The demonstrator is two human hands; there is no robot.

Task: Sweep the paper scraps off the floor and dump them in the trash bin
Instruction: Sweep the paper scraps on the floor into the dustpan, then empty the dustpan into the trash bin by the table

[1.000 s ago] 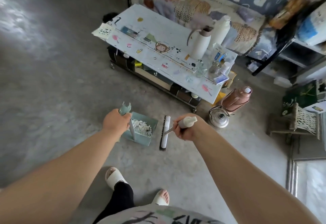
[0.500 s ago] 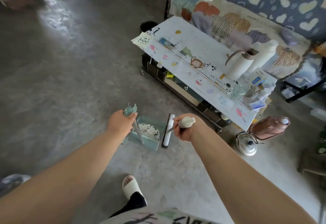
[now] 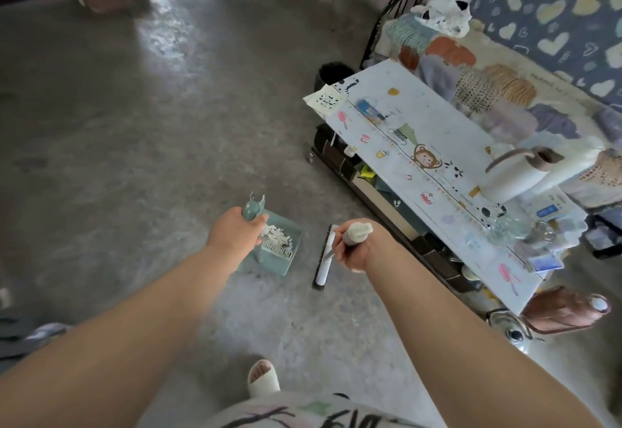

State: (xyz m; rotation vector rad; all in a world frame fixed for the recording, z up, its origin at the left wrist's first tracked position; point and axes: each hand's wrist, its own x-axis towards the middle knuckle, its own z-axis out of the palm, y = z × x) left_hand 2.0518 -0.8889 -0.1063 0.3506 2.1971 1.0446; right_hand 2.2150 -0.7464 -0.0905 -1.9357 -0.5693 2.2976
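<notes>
Scraps gathered in the dustpan, broom alongside

The left hand [image 3: 235, 230] grips the teal dustpan [image 3: 281, 252] handle; white paper scraps [image 3: 274, 237] lie inside the pan. The right hand [image 3: 356, 249] is closed round the broom [image 3: 323, 259] handle, its head just right of the dustpan on the concrete floor [image 3: 134, 158].

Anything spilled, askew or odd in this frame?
Nothing spilled: the paper scraps sit inside the dustpan, held by the left hand. One oddity: the pink thermos lies on its side by the kettle.
</notes>
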